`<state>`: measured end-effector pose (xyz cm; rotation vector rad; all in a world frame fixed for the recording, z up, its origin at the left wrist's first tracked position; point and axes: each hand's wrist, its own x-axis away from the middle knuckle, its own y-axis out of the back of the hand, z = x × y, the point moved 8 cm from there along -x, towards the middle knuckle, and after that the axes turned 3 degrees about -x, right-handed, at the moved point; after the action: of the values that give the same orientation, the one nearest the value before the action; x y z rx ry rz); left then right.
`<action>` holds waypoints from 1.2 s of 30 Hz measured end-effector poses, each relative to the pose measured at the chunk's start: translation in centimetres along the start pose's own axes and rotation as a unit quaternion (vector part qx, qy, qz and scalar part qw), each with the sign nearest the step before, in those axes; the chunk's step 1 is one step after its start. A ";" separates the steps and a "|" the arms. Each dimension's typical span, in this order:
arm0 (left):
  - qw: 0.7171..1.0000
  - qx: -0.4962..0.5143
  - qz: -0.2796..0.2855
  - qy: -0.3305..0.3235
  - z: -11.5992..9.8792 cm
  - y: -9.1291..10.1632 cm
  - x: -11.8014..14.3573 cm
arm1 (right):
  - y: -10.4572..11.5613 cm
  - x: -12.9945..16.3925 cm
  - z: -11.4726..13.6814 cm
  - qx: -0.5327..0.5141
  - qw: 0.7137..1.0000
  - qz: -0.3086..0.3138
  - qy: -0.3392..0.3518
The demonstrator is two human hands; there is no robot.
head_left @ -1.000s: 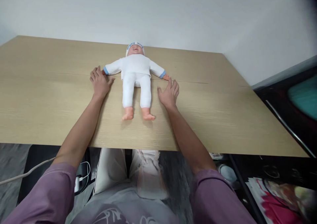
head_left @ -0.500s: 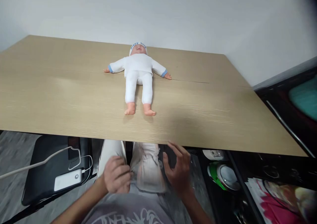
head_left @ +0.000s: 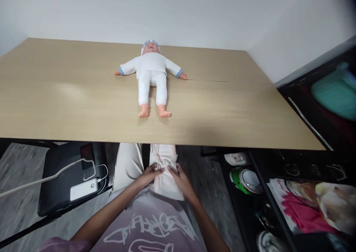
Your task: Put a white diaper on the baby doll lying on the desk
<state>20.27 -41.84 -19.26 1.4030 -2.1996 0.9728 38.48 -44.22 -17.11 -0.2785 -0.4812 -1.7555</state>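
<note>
A white diaper point(head_left: 164, 185) with gathered, ruffled edges lies across my lap, below the table's front edge. My left hand point(head_left: 151, 174) grips its left side, with the thumb over the gathered middle. On the opposite side my right hand point(head_left: 179, 177) holds the diaper, its thumb pressed on top and the other fingers partly hidden. A baby doll point(head_left: 151, 66) in a white outfit with blue cuffs and a printed white cap lies on its back on the table, arms spread and feet towards me. Neither hand touches the doll.
The wooden table point(head_left: 69, 111) spans the view before a pale wall. At lower left, a white power bank point(head_left: 83, 190) with a cable rests on a black seat point(head_left: 55, 174). Dark shelves at right hold a green-and-white container point(head_left: 246, 180) and pink cloth point(head_left: 306, 215).
My left hand has moved from a fist beside the diaper to its gathered middle. My right hand has come down from the table edge onto the diaper. The view has shifted slightly; the doll lies still.
</note>
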 end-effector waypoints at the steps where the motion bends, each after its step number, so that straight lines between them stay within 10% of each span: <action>1: 1.000 0.006 -0.001 0.014 0.1 -0.6 0.6 | -0.4 0.6 0.8 -0.022 0.999 0.020 -0.014; 8: 0.994 -0.078 -0.010 -0.079 -7.2 -4.2 14.5 | 2.1 10.9 11.9 -0.026 0.998 0.012 0.058; 13: 0.979 -0.109 0.038 -0.168 -13.1 -5.8 21.3 | 1.4 15.5 18.3 0.002 0.981 0.128 0.148; 20: 0.962 -0.075 -0.127 -0.228 -16.8 -1.5 16.9 | -3.6 9.7 21.9 -0.013 0.969 0.147 0.197; 28: 0.979 -0.043 -0.129 -0.151 -13.7 2.2 11.6 | -5.7 4.9 17.0 -0.012 0.980 0.154 0.128; 36: 0.986 -0.069 -0.119 -0.098 -11.6 2.8 10.7 | -1.2 5.9 19.0 0.173 0.940 -0.095 0.277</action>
<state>12.30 -39.76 -5.51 1.7089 -2.1209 0.6115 34.64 -40.36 2.02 0.5186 -0.4008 -1.7994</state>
